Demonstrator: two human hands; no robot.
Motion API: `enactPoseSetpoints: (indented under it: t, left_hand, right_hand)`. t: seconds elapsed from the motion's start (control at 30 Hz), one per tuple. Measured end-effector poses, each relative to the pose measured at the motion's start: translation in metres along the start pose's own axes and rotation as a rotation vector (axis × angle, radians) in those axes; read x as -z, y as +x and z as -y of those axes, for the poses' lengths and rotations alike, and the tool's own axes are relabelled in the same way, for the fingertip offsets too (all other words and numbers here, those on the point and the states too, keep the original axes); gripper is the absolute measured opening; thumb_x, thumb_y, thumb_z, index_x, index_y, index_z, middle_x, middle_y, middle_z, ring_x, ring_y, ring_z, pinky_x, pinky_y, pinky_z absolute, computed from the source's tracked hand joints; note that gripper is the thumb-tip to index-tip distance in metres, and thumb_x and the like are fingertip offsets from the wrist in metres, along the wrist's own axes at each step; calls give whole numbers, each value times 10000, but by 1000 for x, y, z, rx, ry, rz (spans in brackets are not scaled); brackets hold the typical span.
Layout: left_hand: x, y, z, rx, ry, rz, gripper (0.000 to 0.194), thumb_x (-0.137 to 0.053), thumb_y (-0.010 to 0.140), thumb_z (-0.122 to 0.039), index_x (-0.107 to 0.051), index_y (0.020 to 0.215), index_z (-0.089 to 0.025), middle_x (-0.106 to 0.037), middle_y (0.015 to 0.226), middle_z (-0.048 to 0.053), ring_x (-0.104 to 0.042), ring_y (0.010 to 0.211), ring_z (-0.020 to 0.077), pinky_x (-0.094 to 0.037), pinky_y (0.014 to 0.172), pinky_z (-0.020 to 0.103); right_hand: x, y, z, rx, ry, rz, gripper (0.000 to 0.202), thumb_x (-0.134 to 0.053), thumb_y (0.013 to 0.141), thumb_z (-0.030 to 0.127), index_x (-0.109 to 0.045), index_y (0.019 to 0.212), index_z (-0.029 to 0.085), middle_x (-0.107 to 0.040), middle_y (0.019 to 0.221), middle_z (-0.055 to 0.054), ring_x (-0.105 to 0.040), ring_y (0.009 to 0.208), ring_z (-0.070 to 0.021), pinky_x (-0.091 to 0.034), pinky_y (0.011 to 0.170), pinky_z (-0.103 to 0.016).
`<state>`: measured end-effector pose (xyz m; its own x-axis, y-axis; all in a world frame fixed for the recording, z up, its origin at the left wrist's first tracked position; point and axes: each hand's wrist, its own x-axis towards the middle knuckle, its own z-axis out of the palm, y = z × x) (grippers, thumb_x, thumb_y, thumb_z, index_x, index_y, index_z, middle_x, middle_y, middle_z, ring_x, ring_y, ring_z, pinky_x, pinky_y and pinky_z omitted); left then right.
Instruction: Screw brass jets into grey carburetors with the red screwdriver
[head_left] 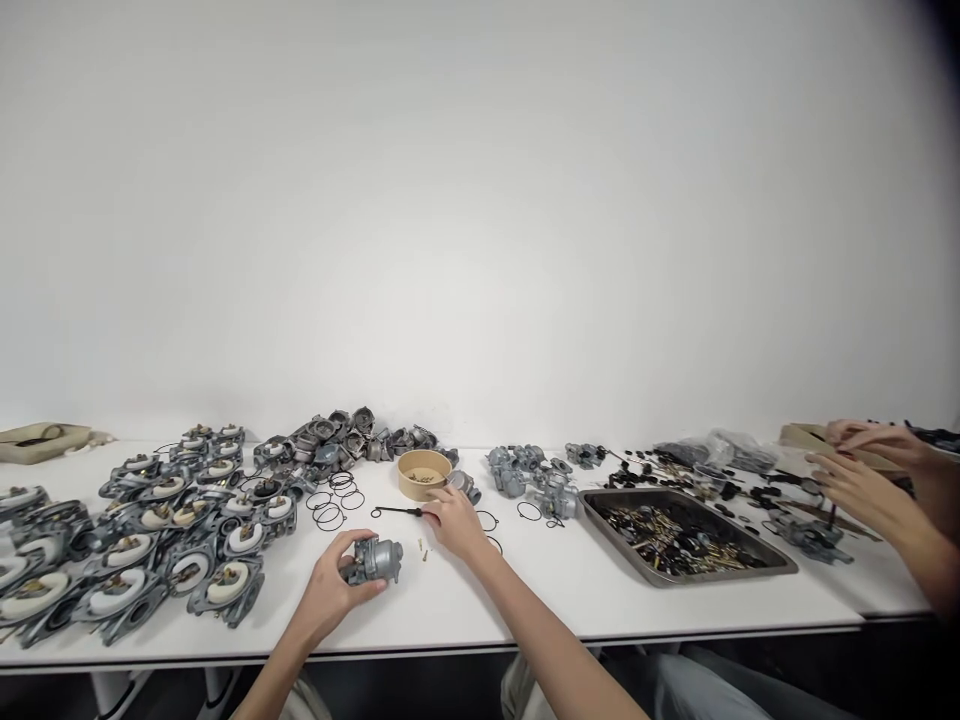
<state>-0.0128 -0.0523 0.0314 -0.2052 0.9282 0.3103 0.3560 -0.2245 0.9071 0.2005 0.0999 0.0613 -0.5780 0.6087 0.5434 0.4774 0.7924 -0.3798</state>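
Note:
A grey metal carburetor (377, 561) is held at the table's front by my left hand (336, 588), its thumb and fingers wrapped around the body. My right hand (454, 518) is closed at the end of a thin black screwdriver-like tool (403, 511), which points left. A small dark ring shows at the tool's far tip; I cannot tell whether it is attached. Small brass pieces (424, 553) lie on the table between my hands. Just behind my right hand stands a round tan container (424, 472) with small parts inside. Black rubber rings (328, 516) lie left of it.
Many opened carburetor bodies with white floats (124, 550) cover the left side. Metal bowls (337, 435) are heaped behind. To the right are more carburetors (517, 468) and a dark metal tray (652, 575) of brass and black parts. Another person's hands (862, 470) work at far right.

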Motion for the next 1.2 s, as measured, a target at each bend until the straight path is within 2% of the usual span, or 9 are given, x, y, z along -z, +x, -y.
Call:
enactPoseSetpoints:
  t: [0.1, 0.23, 0.37, 0.43, 0.5, 0.6, 0.77, 0.87, 1.2]
  left_hand:
    - [-2, -2, -3, -127, 5, -30, 521, -836, 713, -387, -642, 1167, -220, -619, 1277, 113, -624, 1160, 320, -483, 1050, 440]
    - [-15, -14, -14, -239, 1, -68, 479, -802, 761, -355, -646, 1198, -237, -552, 1347, 132, -507, 1312, 355, -487, 1054, 422]
    - [-28, -36, -39, -231, 58, 125, 698, -719, 834, -278, -456, 1478, -341, -282, 1619, 94, -340, 1462, 348, -471, 1091, 424]
    - [-25, -47, -54, -184, 87, 280, 913, -728, 805, -241, -262, 1571, -413, -83, 1696, 34, -406, 1427, 339, -551, 995, 402]
    - [-11, -57, -69, -167, 164, 308, 962, -766, 744, -236, -297, 1562, -424, -168, 1687, 17, -480, 1367, 355, -554, 990, 439]
    - [36, -65, -79, -147, 340, 127, 631, -741, 786, -353, -589, 1398, -384, -517, 1517, 13, -424, 1413, 359, -341, 1188, 490]
    - [146, -73, -59, 201, 770, -193, 603, -683, 757, -546, -640, 1310, -308, -602, 1418, 68, -509, 1325, 407, -416, 1095, 500]
    - [184, -73, -42, 377, 889, -253, 695, -668, 720, -617, -625, 1325, -279, -600, 1396, 141, -526, 1296, 452, -472, 992, 523]
    - [170, -55, -20, 336, 751, -62, 682, -690, 710, -554, -603, 1337, -301, -617, 1383, 117, -602, 1225, 386, -516, 906, 397]
  right_hand:
    - [11, -16, 28, 82, 196, 80, 366, -634, 938, 383, -676, 1285, 273, -647, 1335, -88, -579, 1207, -268, -452, 1021, -418]
    - [14, -39, 62, 148, 493, 218, 938, -870, 660, 535, -486, 1483, 296, -535, 1477, -103, -543, 1288, -308, -474, 1042, -415]
    - [21, -62, 60, 40, 632, 128, 824, -916, 597, 486, -633, 1335, 251, -654, 1312, -111, -626, 1168, -311, -516, 989, -423]
    - [37, -71, 44, -78, 631, 88, 706, -889, 642, 485, -674, 1263, 226, -687, 1250, -122, -666, 1073, -303, -562, 868, -394]
    - [60, -74, 20, -186, 522, 27, 674, -871, 657, 500, -684, 1232, 202, -708, 1210, -131, -683, 1002, -304, -566, 804, -390]
    - [99, -70, -26, -344, 205, -75, 618, -829, 682, 520, -698, 1189, 192, -730, 1169, -125, -685, 996, -326, -542, 860, -423]
    - [133, -55, -103, -637, -274, -67, 636, -730, 751, 529, -666, 1257, 149, -750, 1102, -157, -669, 1077, -373, -506, 887, -407]
    - [130, -45, -130, -680, -378, -32, 637, -680, 796, 522, -638, 1294, 128, -728, 1174, -170, -647, 1133, -373, -494, 895, -391]
    - [109, -36, -134, -659, -476, -1, 641, -579, 887, 571, -622, 1304, 86, -712, 1165, -240, -641, 1156, -373, -482, 899, -400]
